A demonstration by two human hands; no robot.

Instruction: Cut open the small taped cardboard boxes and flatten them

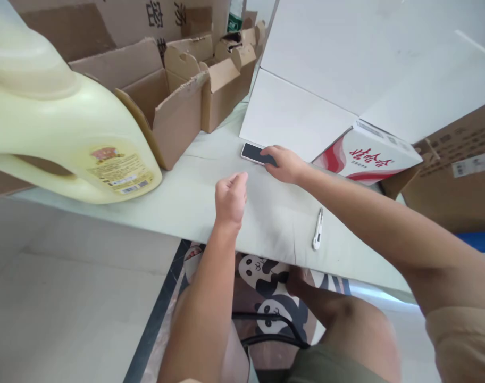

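Note:
My right hand [284, 164] reaches to the back of the cloth-covered table [194, 183] and grips the right end of a flat phone [252, 152], dark on top with a white edge. The phone lies by the foot of a white panel. Closer to me, my left hand [230, 199] is curled into a fist above the table, with nothing visible in it. A white utility knife [317, 230] rests on the cloth to the right, apart from both hands.
A large pale yellow jug [78, 117] stands at the left, beside open cardboard boxes [182, 119]. White panels [298, 111] rise at the back. A red and white carton [370, 154] and a brown box [453, 175] are on the right. The table's front edge lies above my legs.

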